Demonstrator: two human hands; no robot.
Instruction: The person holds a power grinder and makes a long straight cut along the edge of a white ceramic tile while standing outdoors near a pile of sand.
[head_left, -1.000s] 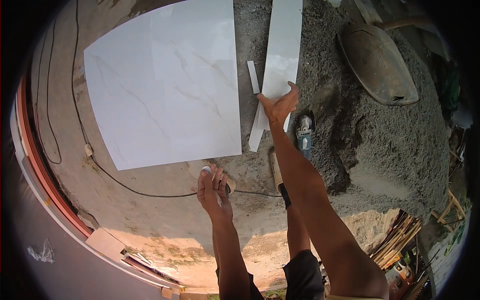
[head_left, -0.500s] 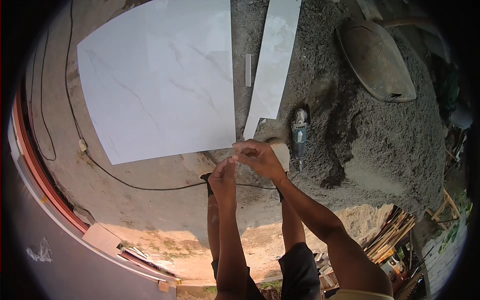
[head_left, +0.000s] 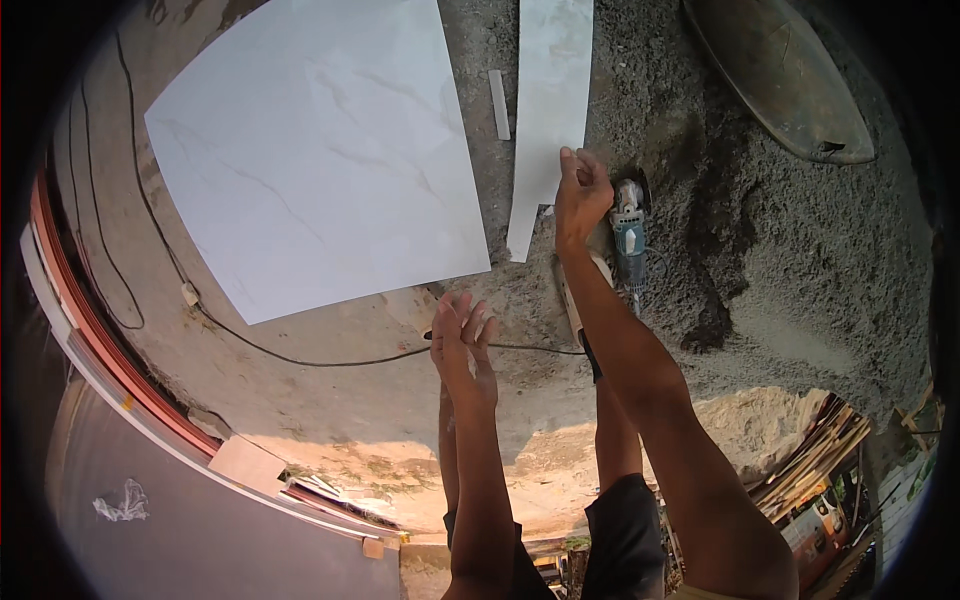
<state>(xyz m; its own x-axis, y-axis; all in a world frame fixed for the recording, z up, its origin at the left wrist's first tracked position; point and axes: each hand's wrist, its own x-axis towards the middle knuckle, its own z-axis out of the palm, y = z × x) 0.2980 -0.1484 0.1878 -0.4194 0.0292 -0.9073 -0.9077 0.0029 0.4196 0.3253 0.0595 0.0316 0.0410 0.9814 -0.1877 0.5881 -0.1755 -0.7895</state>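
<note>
A large white tile with grey veins [head_left: 320,170] lies on the ground ahead. To its right is a long pale tile strip [head_left: 552,95] with a notched near end. My left hand [head_left: 463,345] hovers just short of the big tile's near edge, its fingers apart and nothing in them. Reaching farther forward, my right hand [head_left: 583,195] is over the strip's right edge with its fingers curled into a pinch. Anything between those fingertips is too small to make out. A teal angle grinder [head_left: 629,240] lies on the sand just right of that hand.
A narrow tile offcut [head_left: 499,105] lies between tile and strip. The dark cable [head_left: 290,360] crosses the ground near my feet. Grey sand or mortar [head_left: 790,260] is heaped at the right, with a worn metal pan [head_left: 785,85] on it. Wood sticks [head_left: 815,450] are stacked lower right.
My hands were together in front of me; now they are apart. The right has moved forward to the strip, while the left has dropped slightly and spread its fingers. The view has shifted a little.
</note>
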